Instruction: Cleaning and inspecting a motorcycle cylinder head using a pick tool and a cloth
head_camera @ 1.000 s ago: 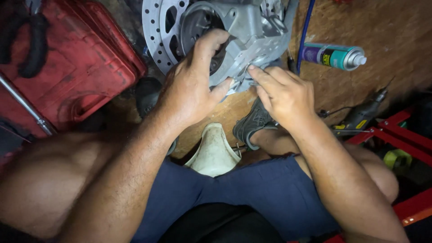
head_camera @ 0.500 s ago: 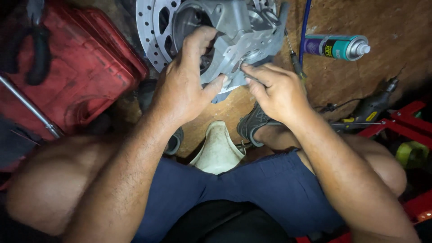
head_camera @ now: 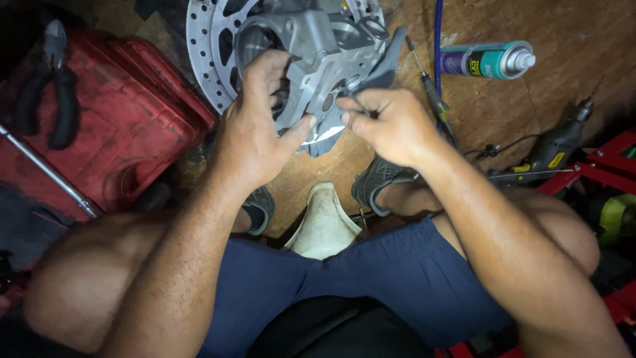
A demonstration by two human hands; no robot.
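Clamped around the grey metal caliper (head_camera: pixel 317 63), left hand (head_camera: pixel 255 129) steadies it while right hand (head_camera: pixel 391 122) pinches a thin pin (head_camera: pixel 360 104); casting looks heavy, rigid, best held by its body.

A strong light from near the camera falls on the middle of the scene, so the grey metal part (head_camera: pixel 318 53) and the perforated disc (head_camera: pixel 212 53) behind it shine pale, with slight glare. Brightness drops off sharply toward the far left and right edges, which sink into deep shadow. Focus is fairly sharp at the centre, softer on the near legs.
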